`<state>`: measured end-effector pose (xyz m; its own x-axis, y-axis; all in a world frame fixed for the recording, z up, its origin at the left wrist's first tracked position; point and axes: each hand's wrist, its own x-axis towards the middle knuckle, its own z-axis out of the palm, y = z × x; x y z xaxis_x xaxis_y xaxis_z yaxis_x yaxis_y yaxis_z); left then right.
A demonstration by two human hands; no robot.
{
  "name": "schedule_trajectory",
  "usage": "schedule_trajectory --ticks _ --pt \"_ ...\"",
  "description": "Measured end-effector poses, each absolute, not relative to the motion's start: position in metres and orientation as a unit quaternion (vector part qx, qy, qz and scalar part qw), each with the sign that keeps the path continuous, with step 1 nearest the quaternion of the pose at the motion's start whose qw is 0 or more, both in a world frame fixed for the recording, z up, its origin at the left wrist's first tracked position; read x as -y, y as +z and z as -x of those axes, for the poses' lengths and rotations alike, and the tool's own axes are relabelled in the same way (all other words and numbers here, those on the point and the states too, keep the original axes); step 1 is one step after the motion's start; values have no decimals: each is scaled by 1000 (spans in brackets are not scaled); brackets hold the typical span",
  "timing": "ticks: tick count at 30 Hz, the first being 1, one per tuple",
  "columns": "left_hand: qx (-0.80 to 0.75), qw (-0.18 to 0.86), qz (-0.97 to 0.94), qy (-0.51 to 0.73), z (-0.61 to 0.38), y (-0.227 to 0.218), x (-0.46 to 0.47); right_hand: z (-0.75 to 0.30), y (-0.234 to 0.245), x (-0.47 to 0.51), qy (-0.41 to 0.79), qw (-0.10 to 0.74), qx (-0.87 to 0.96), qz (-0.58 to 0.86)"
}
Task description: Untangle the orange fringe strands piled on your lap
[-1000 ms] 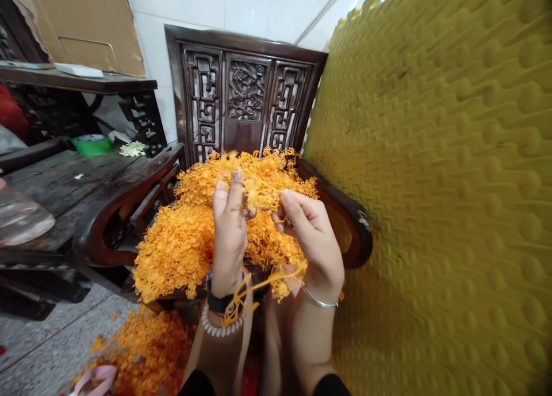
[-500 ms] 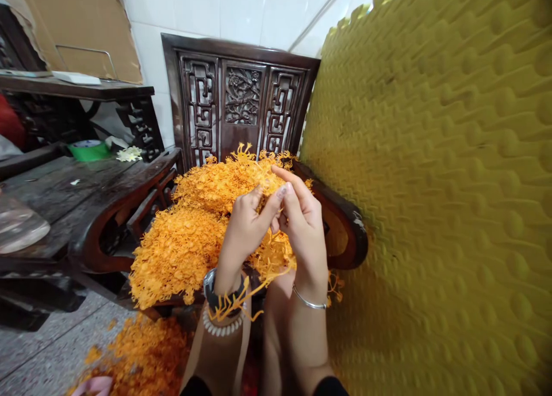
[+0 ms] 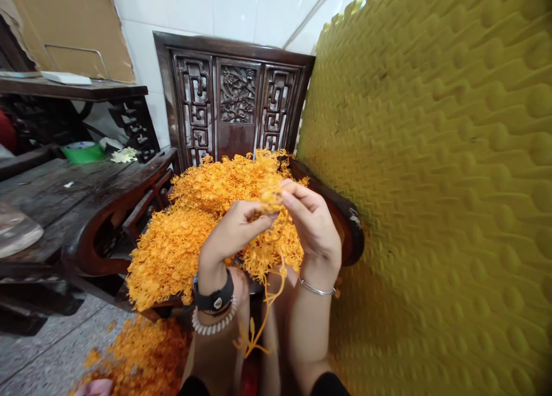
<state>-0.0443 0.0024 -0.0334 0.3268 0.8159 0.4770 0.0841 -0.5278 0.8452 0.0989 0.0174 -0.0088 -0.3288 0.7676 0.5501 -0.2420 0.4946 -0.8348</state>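
Note:
A big heap of orange plastic flower sprigs (image 3: 190, 223) fills the seat of a dark carved wooden chair (image 3: 235, 91). My left hand (image 3: 230, 232) and my right hand (image 3: 313, 223) meet in front of the heap. Both pinch a small orange sprig piece (image 3: 271, 199) between their fingertips. A thin orange strand (image 3: 263, 315) hangs from the piece down between my forearms. A black watch and a bead bracelet sit on my left wrist, a thin bangle on my right.
A tall yellow bumpy foam sheet (image 3: 431, 183) stands close on the right. More orange pieces (image 3: 142, 350) lie on the floor below the chair. A dark wooden table (image 3: 64, 195) at left carries a green tape roll (image 3: 81, 152) and a clear plastic bag (image 3: 12, 229).
My hands have lowered slightly and drawn the piece apart from the heap. The hanging strand now dangles lower, below my wrists. The view has shifted a little to the right.

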Motion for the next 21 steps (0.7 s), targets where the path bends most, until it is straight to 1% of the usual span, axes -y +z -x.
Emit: schedule_trajectory --ticks 2,4,7,9,12,14,16,18,21 --pt "-290 373 -741 477 43 -30 -1 -96 -9 -20 528 587 589 172" --pt "-266 386 -742 478 40 -29 0 -94 -8 -22 578 609 523 147" --pt "-222 458 -700 500 31 -33 -4 -92 -3 -20 623 637 443 104" --pt "-194 507 -646 537 24 -38 -10 -91 1 -13 610 681 398 77" --pt "-144 591 -532 589 13 -39 -14 -89 6 6 542 752 371 60" --pt "-106 663 -457 584 4 -34 -13 -88 8 18 508 778 364 65" --pt "-75 721 -402 559 -6 -28 -10 -87 9 23 502 781 363 82" --pt "-58 756 -368 538 -16 -24 -11 -86 9 24 499 778 363 118" --pt "-73 762 -343 545 -20 -30 -29 -91 11 27 476 779 363 187"
